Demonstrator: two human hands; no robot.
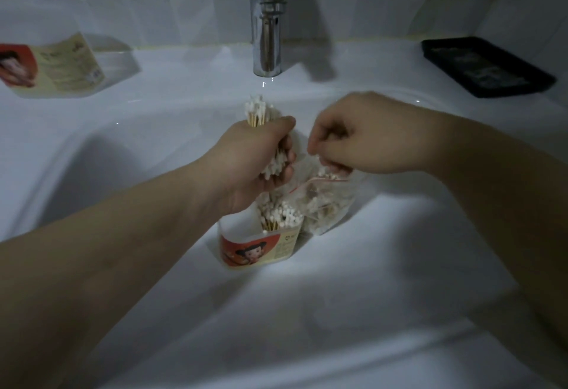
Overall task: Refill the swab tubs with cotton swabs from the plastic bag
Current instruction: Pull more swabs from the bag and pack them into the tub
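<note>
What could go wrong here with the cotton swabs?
The left hand grips a thick bundle of cotton swabs above the swab tub; some might drop into the sink basin.
The tub stands in that basin near the faucet; drips could wet it.
The right hand only pinches the plastic bag; it may tip.

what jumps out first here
The eye lands on the left hand at the centre, gripping a thick bundle of cotton swabs above an open swab tub that stands in the white sink, partly filled. Beside it the right hand pinches the mouth of the plastic bag, held next to the tub. A chrome tap rises behind them, and a second tub sits on the ledge at far left.
</note>
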